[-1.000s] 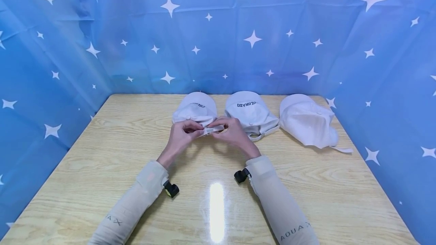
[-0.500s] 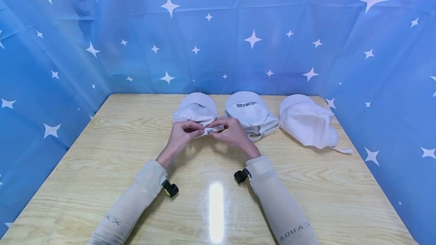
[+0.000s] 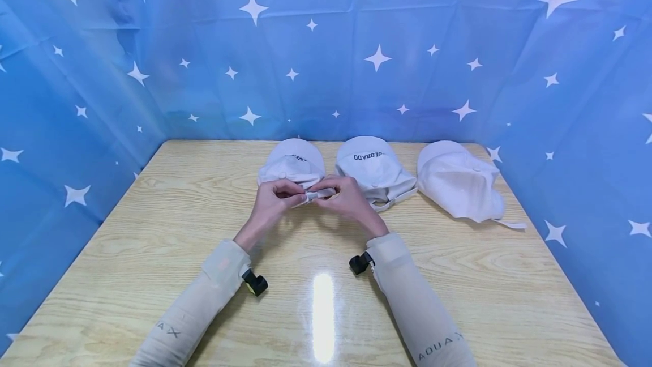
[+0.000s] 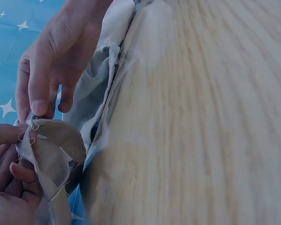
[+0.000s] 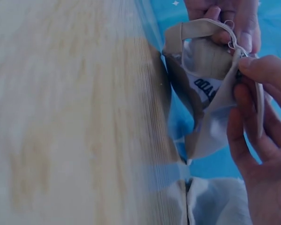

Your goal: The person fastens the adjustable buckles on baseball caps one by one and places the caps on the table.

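The leftmost white baseball cap [image 3: 291,167] lies at the back of the table, its brim to the backdrop and dark lettering on its front. At its near edge my left hand [image 3: 270,204] pinches the back strap by the buckle with thumb and fingers. Just to the right, my right hand [image 3: 348,201] pinches the strap's loose end [image 3: 325,192]. In the right wrist view the strap [image 5: 199,29] arches over the cap's rear opening, and loose threads [image 5: 231,35] hang by the fingertips. The buckle is mostly hidden by the fingers.
A second white cap [image 3: 374,169], lettered COLORADO, stands right beside my right hand. Farther right lies a third white cap [image 3: 458,183] with its strap end trailing. Behind the wooden table [image 3: 168,231] hangs a blue star-patterned backdrop [image 3: 326,50].
Both hands stay at the cap's strap in nearly the same place. The strap end by the right fingers has shifted very slightly; the other caps have not moved.
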Action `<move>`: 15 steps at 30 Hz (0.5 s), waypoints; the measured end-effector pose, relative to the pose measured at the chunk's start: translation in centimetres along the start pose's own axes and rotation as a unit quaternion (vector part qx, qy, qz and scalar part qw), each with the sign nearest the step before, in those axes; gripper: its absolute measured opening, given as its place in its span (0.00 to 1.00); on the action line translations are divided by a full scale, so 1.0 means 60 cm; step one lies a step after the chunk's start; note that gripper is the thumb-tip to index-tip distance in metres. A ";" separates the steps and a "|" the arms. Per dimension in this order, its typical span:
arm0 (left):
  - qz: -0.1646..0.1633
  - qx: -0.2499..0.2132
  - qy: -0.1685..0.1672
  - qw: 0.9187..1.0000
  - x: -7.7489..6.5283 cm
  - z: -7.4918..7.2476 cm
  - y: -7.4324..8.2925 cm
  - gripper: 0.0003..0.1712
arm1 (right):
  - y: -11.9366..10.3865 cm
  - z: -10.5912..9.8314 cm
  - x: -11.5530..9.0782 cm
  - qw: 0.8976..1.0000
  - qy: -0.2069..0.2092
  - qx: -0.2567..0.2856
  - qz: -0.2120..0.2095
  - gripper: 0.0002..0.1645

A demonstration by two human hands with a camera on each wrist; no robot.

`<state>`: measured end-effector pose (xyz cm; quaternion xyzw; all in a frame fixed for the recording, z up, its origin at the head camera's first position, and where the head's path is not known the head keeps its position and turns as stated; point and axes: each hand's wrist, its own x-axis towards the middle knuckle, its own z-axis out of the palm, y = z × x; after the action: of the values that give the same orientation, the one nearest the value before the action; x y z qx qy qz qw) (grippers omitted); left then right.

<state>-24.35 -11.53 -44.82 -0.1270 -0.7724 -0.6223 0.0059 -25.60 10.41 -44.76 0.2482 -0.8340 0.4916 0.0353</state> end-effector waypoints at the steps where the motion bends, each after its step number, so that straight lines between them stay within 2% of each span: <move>1: 0.003 0.002 0.000 1.000 0.000 -0.001 0.000 0.06 | 0.000 0.000 0.000 1.000 0.001 0.001 0.000 0.13; 4: 0.011 0.011 -0.005 1.000 0.000 -0.003 -0.001 0.06 | 0.001 0.001 -0.001 1.000 0.004 0.007 0.003 0.13; 7: 0.017 0.021 -0.009 1.000 0.000 -0.006 -0.002 0.06 | 0.004 0.001 -0.001 0.999 0.005 0.031 0.024 0.13; 11: 0.016 0.026 -0.013 0.999 0.002 -0.007 -0.001 0.08 | 0.009 0.004 -0.003 0.994 0.003 0.093 0.059 0.14; 15: 0.010 0.013 -0.017 1.000 0.003 -0.010 0.000 0.08 | 0.009 0.006 -0.003 0.986 0.001 0.153 0.067 0.15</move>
<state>-24.58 -12.07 -44.66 -0.1449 -0.7794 -0.6096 0.0006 -25.61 10.41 -45.44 0.1943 -0.7635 0.6149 -0.0355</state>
